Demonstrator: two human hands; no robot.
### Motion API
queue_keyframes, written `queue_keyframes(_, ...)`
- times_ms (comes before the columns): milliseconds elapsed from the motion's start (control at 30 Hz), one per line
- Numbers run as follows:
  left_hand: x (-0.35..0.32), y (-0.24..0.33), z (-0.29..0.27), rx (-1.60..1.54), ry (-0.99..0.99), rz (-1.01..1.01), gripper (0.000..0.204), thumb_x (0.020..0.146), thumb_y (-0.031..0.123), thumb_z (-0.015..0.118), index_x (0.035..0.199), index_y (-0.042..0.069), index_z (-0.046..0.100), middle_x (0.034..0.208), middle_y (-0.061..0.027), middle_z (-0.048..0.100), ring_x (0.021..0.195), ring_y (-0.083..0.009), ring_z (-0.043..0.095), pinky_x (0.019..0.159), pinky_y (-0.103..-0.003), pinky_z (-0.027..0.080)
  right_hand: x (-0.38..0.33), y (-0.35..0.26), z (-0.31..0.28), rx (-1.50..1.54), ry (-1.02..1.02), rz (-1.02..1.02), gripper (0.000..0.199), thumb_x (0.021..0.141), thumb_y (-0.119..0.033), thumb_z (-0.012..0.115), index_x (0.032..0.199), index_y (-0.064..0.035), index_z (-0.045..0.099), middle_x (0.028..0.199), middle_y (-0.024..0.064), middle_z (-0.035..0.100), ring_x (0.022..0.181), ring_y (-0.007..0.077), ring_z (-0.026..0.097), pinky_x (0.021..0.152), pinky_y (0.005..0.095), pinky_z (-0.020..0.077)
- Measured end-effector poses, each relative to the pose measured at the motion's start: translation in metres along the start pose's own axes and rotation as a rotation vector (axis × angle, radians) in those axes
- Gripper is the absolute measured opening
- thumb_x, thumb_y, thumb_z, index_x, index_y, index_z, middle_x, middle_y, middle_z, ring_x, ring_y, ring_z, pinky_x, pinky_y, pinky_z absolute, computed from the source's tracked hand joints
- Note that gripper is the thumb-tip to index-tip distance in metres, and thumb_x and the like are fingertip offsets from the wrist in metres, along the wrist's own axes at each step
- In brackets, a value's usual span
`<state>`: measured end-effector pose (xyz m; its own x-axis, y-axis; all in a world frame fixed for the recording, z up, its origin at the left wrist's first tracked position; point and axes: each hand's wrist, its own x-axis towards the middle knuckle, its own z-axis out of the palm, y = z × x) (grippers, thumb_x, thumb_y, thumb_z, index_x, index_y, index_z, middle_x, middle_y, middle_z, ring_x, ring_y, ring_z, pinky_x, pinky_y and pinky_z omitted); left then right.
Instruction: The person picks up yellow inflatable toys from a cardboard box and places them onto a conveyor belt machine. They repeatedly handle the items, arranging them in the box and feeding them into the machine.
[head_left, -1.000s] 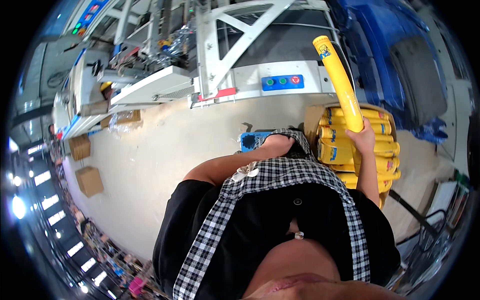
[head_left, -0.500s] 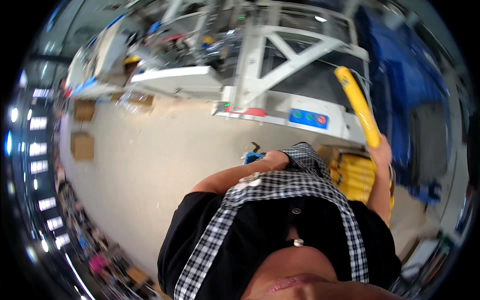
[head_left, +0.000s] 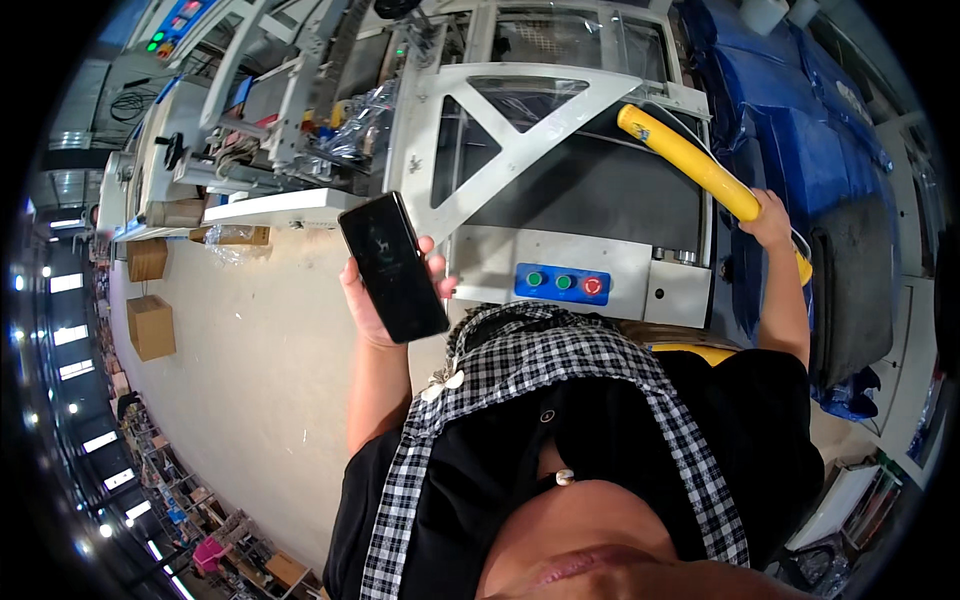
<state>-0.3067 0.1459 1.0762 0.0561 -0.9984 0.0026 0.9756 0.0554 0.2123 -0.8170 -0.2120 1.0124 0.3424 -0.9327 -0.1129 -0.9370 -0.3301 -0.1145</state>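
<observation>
My left hand (head_left: 366, 306) is wrapped round a black smartphone (head_left: 393, 265), held up with its dark screen facing me. Its fingertips curl past the phone's right edge. To the right, my right hand (head_left: 768, 220) grips a long yellow tube-shaped roll (head_left: 690, 163) near its lower end. A short piece of the roll shows beyond the hand. Its upper end points to the far left, above the dark conveyor belt (head_left: 590, 190) of a white-framed machine (head_left: 425, 150). I cannot tell what the roll is made of.
A blue control panel (head_left: 563, 284) with green and red buttons sits on the machine's near side. Below it, a carton (head_left: 650, 332) holds something yellow (head_left: 700, 353), mostly hidden by my body. Large blue-wrapped stacks (head_left: 800, 110) stand at right. Cardboard boxes (head_left: 150, 328) are on the floor at left.
My left hand has come up from beside the apron at my waist, with the smartphone now in view. The yellow roll tilts further left. My view has shifted closer to the machine.
</observation>
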Motion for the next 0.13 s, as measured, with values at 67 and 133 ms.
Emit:
queue_keyframes(67, 0.025, -0.016, -0.015, -0.042, 0.024, -0.03, 0.079, 0.087, 0.06, 0.054, 0.142, 0.006, 0.035, 0.129, -0.0201, 0.048, 0.121, -0.0381, 0.051, 0.098, -0.057, 0.045, 0.027, 0.002, 0.009, 0.031, -0.046, -0.074, 0.068, 0.055, -0.014, 0.081, 0.12, -0.0131, 0.06, 0.116, 0.0115, 0.06, 0.113, 0.0337, 0.054, 0.096, 0.0398, 0.0453)
queue_keyframes(133, 0.035, -0.015, -0.029, -0.034, 0.112, -0.061, 0.088, 0.084, 0.069, 0.052, 0.145, 0.011, 0.029, 0.131, -0.0193, 0.046, 0.125, -0.0366, 0.049, 0.104, -0.059, 0.038, 0.04, -0.003, 0.017, 0.048, -0.157, -0.126, 0.069, 0.056, -0.014, 0.081, 0.121, -0.0132, 0.06, 0.115, 0.0115, 0.06, 0.116, 0.0323, 0.053, 0.098, 0.0384, 0.0441)
